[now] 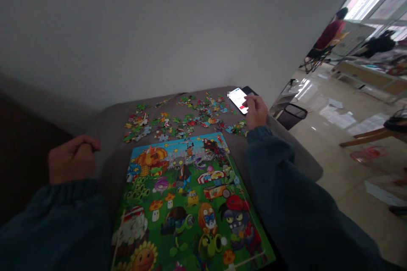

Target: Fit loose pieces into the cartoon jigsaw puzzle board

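My right hand (257, 111) reaches to the far right of the table, its fingers curled and a fingertip on the lit screen of a smartphone (237, 96). Nothing shows in its grip. To the left of the table's middle, my left hand (73, 157) is held in a loose fist, apart from everything around it. Between my forearms lies a picture board (193, 192) covered with cartoon plants and zombies. Beyond its top edge, many loose jigsaw pieces (181, 123) are scattered in clusters. The phone rests at their right end.
A grey cloth (295, 159) covers the table, which stands against a pale wall (178, 29). A dark flat object (249, 90) lies behind the phone. Off to the right are a black mesh basket (290, 115), a glossy tiled floor (330, 125) and a seated person (330, 34) near the window.
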`<state>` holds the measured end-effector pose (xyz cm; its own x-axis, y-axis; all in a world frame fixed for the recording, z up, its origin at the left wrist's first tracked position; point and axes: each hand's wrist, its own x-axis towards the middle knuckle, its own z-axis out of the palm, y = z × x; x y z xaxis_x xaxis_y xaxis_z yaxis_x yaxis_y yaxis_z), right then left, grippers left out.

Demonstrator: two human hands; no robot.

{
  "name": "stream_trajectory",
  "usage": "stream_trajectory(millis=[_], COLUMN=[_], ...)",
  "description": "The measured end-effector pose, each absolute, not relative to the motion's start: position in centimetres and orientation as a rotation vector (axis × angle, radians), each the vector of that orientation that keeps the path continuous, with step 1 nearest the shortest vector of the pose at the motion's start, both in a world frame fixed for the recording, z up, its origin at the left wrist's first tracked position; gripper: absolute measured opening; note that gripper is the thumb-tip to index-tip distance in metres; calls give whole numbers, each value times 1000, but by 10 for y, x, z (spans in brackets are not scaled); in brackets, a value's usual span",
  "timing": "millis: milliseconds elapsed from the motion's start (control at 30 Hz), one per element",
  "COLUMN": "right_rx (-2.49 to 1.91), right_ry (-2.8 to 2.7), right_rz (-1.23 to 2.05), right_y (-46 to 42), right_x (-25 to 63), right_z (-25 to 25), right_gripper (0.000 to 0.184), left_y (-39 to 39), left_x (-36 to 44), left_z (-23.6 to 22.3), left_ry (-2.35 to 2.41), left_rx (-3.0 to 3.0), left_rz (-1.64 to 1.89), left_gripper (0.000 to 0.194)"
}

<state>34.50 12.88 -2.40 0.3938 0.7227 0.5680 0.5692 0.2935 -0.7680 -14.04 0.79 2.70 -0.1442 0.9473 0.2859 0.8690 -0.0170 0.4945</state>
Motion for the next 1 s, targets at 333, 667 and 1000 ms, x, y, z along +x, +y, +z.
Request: stream_trajectory(millis=[333,667,1000], right_rx=[-1594,-1728,-1795], right_ry=[-1929,-2125,-2115], right_rz=[271,223,240], right_y=[101,102,108], right_x=[304,289,292], right_z=[-38,-39,-35], right_gripper=[41,50,34], left_y=[20,43,37], left_x=[-118,-130,-145], left_z=[2,-26,-32], left_ry=[2074,2094,1955], left_rx=[1524,1222,1230], left_rz=[1071,1172,988], left_gripper=[13,20,37])
